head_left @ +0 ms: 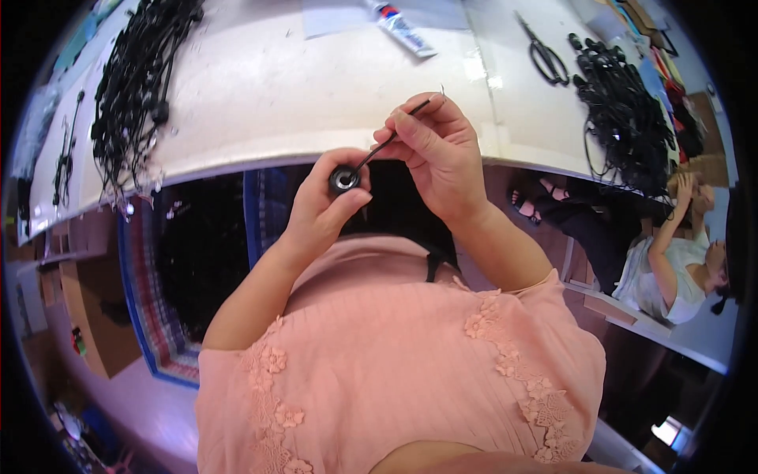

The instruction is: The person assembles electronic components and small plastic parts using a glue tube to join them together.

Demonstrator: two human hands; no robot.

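My left hand (325, 197) is closed round a small black round part (344, 180) with a shiny metal ring in its face, turned up toward me. A short black cable (379, 148) runs from this part up to the right. Thumb and fingers of my right hand (440, 150) pinch the cable near its far end, where thin bare wires (442, 92) stick out. Both hands are held in front of the table's near edge, over my lap.
On the white table (260, 103) lie a heap of black cabled parts (138, 87) at left, another black heap (624, 103) at right, black-handled scissors (546, 63) and a white tube (404, 31). A checked cloth-lined container (170, 332) holds dark pieces below. Another person (671, 268) sits at right.
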